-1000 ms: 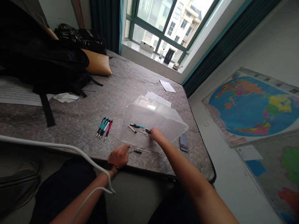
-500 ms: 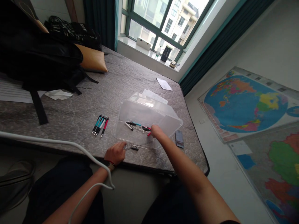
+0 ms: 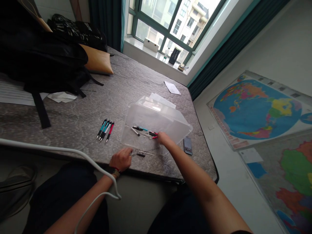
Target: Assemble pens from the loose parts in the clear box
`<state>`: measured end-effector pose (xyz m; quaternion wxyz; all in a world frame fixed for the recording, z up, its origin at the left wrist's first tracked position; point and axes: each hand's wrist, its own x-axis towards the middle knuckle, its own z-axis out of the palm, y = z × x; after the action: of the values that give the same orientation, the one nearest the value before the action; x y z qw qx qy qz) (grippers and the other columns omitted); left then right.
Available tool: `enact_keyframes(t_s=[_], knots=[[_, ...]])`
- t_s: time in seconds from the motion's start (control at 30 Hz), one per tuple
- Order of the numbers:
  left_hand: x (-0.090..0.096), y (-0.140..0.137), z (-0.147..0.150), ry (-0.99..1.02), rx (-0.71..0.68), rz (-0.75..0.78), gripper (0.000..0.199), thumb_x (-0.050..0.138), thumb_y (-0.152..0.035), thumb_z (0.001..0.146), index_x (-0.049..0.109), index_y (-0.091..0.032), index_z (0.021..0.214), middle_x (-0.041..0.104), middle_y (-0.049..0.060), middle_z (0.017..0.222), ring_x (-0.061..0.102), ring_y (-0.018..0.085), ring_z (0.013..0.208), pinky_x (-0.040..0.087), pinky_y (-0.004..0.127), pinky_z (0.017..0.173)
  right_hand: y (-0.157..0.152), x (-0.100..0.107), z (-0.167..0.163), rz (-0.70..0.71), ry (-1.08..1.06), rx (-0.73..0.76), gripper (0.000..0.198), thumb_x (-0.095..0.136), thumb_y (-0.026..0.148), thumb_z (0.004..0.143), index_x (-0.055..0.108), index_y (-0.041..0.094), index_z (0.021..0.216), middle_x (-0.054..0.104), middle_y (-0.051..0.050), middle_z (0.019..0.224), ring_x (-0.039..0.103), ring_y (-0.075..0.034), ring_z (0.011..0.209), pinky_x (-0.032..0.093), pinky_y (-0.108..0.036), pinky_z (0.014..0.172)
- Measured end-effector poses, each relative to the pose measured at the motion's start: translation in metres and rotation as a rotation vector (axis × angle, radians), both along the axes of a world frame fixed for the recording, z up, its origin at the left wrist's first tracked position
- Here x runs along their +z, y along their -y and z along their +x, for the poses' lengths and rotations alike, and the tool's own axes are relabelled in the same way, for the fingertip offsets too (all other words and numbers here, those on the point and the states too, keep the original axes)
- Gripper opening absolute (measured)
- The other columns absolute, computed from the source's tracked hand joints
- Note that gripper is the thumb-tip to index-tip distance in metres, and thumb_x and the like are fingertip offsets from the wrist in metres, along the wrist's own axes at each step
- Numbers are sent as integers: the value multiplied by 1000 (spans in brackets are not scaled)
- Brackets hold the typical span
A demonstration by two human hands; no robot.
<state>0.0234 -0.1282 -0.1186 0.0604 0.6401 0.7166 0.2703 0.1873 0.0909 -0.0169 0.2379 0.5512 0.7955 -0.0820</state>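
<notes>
A clear plastic box (image 3: 156, 113) lies on its side on the mattress, its open side facing me. Inside it are loose pen parts: a white pen barrel (image 3: 135, 131), a blue piece (image 3: 143, 129) and several thin refills. My right hand (image 3: 162, 138) reaches into the box, fingers closed at a red pen (image 3: 154, 137); its fingertips are partly hidden. My left hand (image 3: 121, 159) rests with curled fingers on the mattress edge by the box's near rim; I cannot see inside its grip. Close by lie a black pen part (image 3: 141, 155) and a thin refill. Several assembled pens (image 3: 105, 130) line up to the left.
A phone (image 3: 187, 145) lies right of the box. Papers (image 3: 172, 87) are behind it. A black backpack (image 3: 41, 58) and a tan cushion (image 3: 97, 60) sit at the far left. A white cable (image 3: 73, 150) crosses in front of my left arm.
The red pen at my right fingertips has turned from a slant to nearly level. My left hand stays at the mattress edge. The view has shifted slightly.
</notes>
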Motion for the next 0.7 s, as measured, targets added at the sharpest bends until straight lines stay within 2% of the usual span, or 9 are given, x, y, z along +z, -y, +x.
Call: enact_keyframes(t_s=[0.17,0.3,0.53,0.7], knots=[[0,0,0,17,2,-2,24,44,-16,81,61,-21,97,67,6,90,61,22,87,44,30,71,-4,4,-7,124,-177,131,20,56,23,90,69,16,103,70,-13,107,65,-21,98,44,-22,78],[1,0,0,32,1,-28,24,45,-17,82,62,-21,97,67,7,91,60,21,87,44,29,73,0,-6,-22,179,-277,212,25,51,22,92,66,20,112,69,-10,112,62,-19,105,42,-23,86],[1,-1,0,-3,-12,-21,22,44,-17,83,61,-21,97,66,6,90,61,21,87,45,30,74,4,-35,-34,199,-271,78,28,47,25,93,68,19,111,69,-13,111,64,-22,103,44,-27,84],[0,-1,0,-9,-16,-30,22,44,-17,83,60,-22,97,67,6,91,61,22,89,45,30,74,12,-34,-35,198,-302,54,29,47,27,94,65,21,117,69,-10,113,63,-20,104,44,-25,85]])
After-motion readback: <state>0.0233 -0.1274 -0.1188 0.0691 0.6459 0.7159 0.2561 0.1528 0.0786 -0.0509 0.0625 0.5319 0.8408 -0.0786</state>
